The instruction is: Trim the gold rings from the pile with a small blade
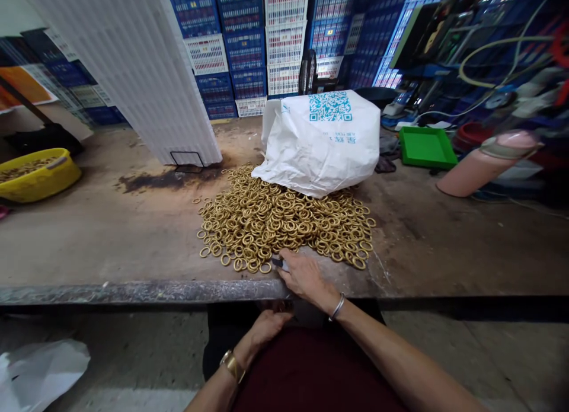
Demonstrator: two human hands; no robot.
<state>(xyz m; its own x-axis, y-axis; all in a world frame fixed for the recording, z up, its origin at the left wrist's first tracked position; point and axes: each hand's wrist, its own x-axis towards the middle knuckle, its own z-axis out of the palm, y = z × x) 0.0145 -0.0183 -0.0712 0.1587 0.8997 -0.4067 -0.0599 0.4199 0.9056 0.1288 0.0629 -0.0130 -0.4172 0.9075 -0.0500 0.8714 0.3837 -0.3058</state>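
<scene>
Gold-coloured rings [267,225] lie heaped against a white bag [320,154]; a yellow basin [42,185] holds small pieces. The right hand [306,275], half-curled at the heap's front, pinches a dark-tipped tool [278,262]; the left hand [268,326] (its hold I cannot tell) bends below the stained table [111,234]. Crates [285,42] stand stacked behind.

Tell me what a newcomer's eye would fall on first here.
Probably the heap of gold-coloured rings spread across the middle of the table, with the right hand at its near edge. Just behind it lies a big white bag printed with a blue square code. Then the tall white ribbed block standing left of the bag would likely catch the eye.
</scene>
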